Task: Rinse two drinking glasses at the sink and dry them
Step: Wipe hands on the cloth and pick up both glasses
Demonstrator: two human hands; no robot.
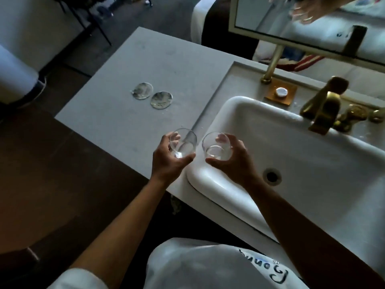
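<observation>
Far right of the right hand [233, 161], the picture's edge cuts the tap handles [354, 115]. The mirror [312, 21] above shows only a blurred, cropped reflection.

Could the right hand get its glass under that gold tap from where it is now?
Probably yes. The right hand holds its glass over the sink's near-left corner, and only open basin lies between it and the tap.

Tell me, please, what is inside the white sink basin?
Inside the sink only the dark drain hole shows. No running water is visible. The right hand, gripping a glass, covers part of the basin's left side.
</observation>
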